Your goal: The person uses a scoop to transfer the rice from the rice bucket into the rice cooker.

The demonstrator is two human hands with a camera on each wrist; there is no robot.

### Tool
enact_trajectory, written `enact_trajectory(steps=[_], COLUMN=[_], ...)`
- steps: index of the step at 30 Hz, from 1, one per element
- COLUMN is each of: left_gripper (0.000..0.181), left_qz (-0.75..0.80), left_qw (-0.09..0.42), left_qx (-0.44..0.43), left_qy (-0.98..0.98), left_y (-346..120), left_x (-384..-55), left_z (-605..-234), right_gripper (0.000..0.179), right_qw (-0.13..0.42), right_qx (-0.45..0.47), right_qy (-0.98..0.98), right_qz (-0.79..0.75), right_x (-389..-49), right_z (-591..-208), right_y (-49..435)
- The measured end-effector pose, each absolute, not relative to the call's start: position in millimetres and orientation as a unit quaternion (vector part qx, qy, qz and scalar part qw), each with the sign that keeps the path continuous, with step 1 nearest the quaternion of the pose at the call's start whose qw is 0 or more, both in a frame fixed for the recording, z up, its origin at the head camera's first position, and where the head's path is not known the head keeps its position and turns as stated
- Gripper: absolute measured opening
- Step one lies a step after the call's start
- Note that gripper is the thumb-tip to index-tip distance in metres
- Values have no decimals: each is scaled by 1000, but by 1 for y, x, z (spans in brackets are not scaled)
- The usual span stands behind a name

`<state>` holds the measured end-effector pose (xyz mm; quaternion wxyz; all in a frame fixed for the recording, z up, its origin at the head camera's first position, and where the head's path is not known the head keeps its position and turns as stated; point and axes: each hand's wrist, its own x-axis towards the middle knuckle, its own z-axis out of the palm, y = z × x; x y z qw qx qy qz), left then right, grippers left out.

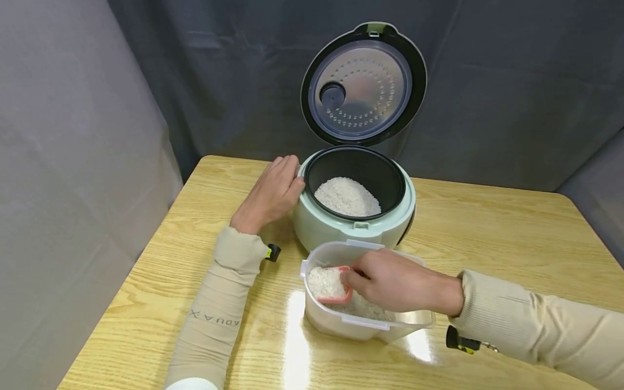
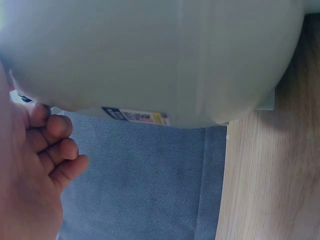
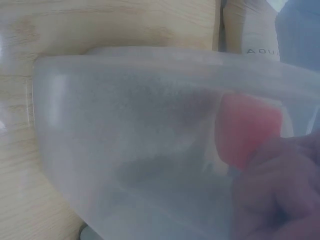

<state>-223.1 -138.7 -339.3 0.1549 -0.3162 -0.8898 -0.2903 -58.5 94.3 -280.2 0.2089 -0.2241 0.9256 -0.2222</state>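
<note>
My right hand (image 1: 397, 279) grips a red measuring cup (image 1: 336, 299) heaped with white rice (image 1: 325, 281), inside a translucent plastic bin (image 1: 336, 319). More loose rice lies in the bin's bottom. Through the bin's wall in the right wrist view, the cup (image 3: 247, 127) shows as a red patch beside my fingers. A pale green rice cooker (image 1: 317, 227) stands just behind the bin, its dark inner pot (image 1: 385, 181) holding a mound of rice (image 1: 347, 196). On the cooker's left edge, my left hand (image 1: 273, 192) holds on with curled fingers; its grip is partly hidden.
The cooker's lid (image 1: 363, 89) stands raised at the back. A light wood table (image 1: 492, 233) carries everything, with dark cloth (image 1: 234, 76) behind it and grey cloth (image 1: 83, 162) at the left. The cooker's side bears a label (image 2: 135, 116).
</note>
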Motion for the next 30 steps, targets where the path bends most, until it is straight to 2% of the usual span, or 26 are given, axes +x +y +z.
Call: enact_trajectory(steps=[30], left_gripper=[17], left_qz=[-293], left_qw=[156], left_qx=[-317], left_qy=[-888], left_y=[-139], left_x=[-223], left_z=[-340], right_gripper=[41], right_qw=[202], right_qx=[-238], right_qy=[921], right_qz=[-232], right_x=[-60], right_z=[-285], right_y=[95])
